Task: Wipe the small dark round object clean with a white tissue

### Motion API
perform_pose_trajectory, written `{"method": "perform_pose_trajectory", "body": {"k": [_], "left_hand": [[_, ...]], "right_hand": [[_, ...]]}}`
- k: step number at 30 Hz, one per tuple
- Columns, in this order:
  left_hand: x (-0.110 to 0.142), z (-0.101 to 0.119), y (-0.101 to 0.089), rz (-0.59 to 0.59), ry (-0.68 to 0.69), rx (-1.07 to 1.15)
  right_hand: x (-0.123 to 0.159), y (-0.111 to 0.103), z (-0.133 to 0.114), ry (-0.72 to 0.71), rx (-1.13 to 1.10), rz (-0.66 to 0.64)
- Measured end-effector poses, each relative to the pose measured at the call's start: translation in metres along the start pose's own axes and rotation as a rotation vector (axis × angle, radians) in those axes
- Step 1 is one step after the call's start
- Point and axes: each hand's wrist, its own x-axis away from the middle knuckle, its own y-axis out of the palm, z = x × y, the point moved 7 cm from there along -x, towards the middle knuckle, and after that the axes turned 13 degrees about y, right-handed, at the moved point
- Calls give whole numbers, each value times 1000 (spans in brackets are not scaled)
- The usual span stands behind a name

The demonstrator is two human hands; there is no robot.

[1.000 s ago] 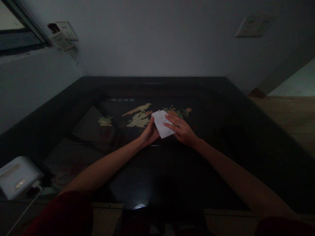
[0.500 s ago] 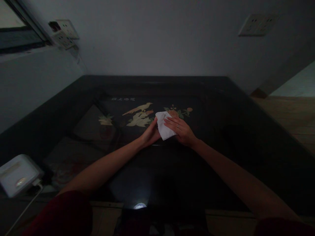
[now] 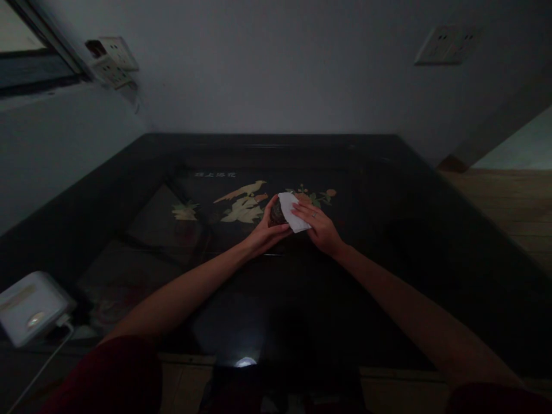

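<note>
Head view, light: dim; fine detail hard to read.
Left hand (image 3: 263, 233): curled around a dark round object (image 3: 277, 213), thumb and fingers on either side of it.
Right hand (image 3: 319, 227): holding a white cloth (image 3: 290, 211), possibly paper, with fingers laid over its face; ring on one finger.
Dark round object: between the hands, over the middle of the worktop (image 3: 297, 299); its left part bare, its right part behind the white cloth. Whether its underside touches the surface: cannot tell.
Worktop: black, glossy; bird-and-flower design (image 3: 242, 210) beyond and to both sides of the hands.
White box (image 3: 32, 307): near left corner, well apart from the hands; white cable (image 3: 41, 366) running from it.
Wall: double socket (image 3: 446, 46) at far right.
Progress: judged under way, cloth and object both in hand, neither set down. How much surface has been covered, and how much remains: not readable.
</note>
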Motion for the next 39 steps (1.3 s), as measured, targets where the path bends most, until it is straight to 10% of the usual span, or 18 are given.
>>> {"method": "perform_pose_trajectory", "body": {"k": [28,39], "left_hand": [[-6,-1,-12,77,38,83],[-6,-11,-5,49,-36,84]], "right_hand": [[6,-14,-7,-91,-66,147],[7,1,-21,-189,44,-35]]}}
